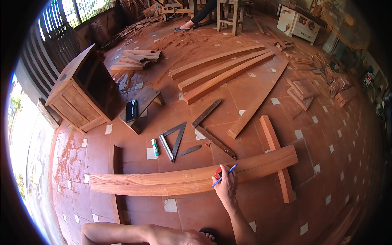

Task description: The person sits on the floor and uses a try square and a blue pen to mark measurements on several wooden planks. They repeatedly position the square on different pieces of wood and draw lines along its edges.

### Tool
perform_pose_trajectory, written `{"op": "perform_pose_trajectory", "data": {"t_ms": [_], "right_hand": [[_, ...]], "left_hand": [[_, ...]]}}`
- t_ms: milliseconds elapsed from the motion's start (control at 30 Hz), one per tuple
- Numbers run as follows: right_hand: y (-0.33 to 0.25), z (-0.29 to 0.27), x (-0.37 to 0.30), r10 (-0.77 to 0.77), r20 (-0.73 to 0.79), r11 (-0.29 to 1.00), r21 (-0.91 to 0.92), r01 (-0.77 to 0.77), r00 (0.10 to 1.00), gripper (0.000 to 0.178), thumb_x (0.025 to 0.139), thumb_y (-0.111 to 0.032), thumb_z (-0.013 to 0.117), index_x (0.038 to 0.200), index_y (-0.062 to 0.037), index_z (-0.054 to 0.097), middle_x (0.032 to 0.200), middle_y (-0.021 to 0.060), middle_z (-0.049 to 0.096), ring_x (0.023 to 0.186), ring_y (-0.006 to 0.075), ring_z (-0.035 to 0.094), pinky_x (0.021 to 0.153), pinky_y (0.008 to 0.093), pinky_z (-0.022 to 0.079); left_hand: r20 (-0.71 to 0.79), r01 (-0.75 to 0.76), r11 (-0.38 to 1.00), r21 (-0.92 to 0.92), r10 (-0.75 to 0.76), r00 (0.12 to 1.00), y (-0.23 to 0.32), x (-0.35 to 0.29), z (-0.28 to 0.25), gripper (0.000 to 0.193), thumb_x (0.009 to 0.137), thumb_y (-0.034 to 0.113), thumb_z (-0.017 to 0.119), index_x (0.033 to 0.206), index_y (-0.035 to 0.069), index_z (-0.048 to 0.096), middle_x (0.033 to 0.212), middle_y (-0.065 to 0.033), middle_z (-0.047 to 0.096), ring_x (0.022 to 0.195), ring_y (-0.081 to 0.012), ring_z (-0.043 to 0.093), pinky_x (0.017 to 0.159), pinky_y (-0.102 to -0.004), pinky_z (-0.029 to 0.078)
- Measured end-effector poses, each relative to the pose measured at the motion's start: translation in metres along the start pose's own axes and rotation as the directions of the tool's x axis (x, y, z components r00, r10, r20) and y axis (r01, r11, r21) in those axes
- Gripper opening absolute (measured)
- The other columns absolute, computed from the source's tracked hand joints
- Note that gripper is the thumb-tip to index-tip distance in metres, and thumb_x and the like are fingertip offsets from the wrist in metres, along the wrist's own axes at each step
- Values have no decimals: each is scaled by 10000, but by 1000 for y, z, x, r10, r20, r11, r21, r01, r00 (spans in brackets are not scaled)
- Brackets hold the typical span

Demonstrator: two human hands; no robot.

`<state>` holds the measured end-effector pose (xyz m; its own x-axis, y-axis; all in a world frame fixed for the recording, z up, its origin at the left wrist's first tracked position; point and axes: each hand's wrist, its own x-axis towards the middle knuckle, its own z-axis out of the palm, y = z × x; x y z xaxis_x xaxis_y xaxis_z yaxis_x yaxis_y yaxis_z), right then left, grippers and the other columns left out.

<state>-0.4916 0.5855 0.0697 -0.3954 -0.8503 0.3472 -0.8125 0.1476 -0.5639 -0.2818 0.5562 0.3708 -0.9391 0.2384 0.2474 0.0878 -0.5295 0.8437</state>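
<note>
Leftmost on the tiled floor [241, 212], a wooden cabinet [79, 100] stands tilted in view near the floor's left edge. Next to the right, a dark bar [117, 159] carries the left end of two long timbers [192, 179], which lie side by side along a visible seam and bear small pale marks near mid-length. Beyond them, a phone [131, 110] rests on the near end of a low stool [150, 101]. Farther right, on the floor past the timbers' far edge, lie a small bottle [155, 147], a triangular square [173, 141], a dark blade [190, 150] and a hinged wooden angle [214, 130].

The principal relation is at the right hand [227, 182]: it is over the timbers, right of their middle, closed around a blue pencil [232, 168] and a red object [218, 171]. Their long axis runs left to right, across the forearm; whether the hand touches the wood cannot be told. The left hand is out of view, so its state cannot be told. Rightmost, a second bar [270, 132] crosses beneath the timbers near their right end.
</note>
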Motion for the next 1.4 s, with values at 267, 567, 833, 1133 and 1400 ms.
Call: {"op": "perform_pose_trajectory", "data": {"t_ms": [267, 567, 833, 1133, 1400], "right_hand": [[9, 8, -3, -5, 12, 1000, 19, 5, 1000, 749, 816, -123, 939, 1469, 3, 593, 1367, 230, 699, 1265, 449, 648, 1112, 538, 497], [-3, -3, 0, 56, 37, 998, 16, -57, 998, 752, 819, -135, 939, 1479, -10, 599, 1381, 220, 699, 1246, 442, 652, 1096, 528, 506], [-1, -21, -44, 40, -81, 999, 34, -37, 996, 735, 843, -176, 934, 1469, 21, 602, 1390, 227, 710, 1241, 453, 677, 1081, 536, 527], [50, -22, -150, 309, 8, 936, -182, -302, 951, 711, 834, -215, 937, 1430, 23, 631, 1301, 256, 721, 1196, 500, 646, 1036, 588, 529], [-4, -47, -54, 22, -165, 980, -192, -54, 986, 403, 954, -191, 866, 1280, -9, 716, 1211, 219, 764, 1110, 461, 707, 970, 538, 548]], "left_hand": [[-55, -109, 990, 91, 114, 992, 19, 21, -19, 215, 1052, 155, 791, 957, -34, 750, 958, -161, 764, 891, -323, 726, 808, -429, 557], [-37, -144, 989, 25, 145, 989, 19, 23, -8, 440, 1088, 329, 729, 1156, -106, 741, 1097, -208, 749, 1051, -368, 718, 1029, -462, 521], [-524, 307, 922, 235, -146, 839, -27, -92, -22, 322, 1104, 233, 734, 1289, -30, 742, 1234, -147, 778, 1184, -268, 728, 1036, -421, 552], [-889, 745, 660, 97, -278, 363, -140, -229, -24, 307, 1101, 240, 720, 1315, 26, 770, 1191, -132, 813, 1139, -235, 766, 1036, -395, 591], [-959, 696, 718, -11, -205, 196, -193, -280, 1, 313, 1074, 246, 728, 1283, 18, 776, 1152, -171, 824, 1078, -268, 797, 992, -402, 621]]}}
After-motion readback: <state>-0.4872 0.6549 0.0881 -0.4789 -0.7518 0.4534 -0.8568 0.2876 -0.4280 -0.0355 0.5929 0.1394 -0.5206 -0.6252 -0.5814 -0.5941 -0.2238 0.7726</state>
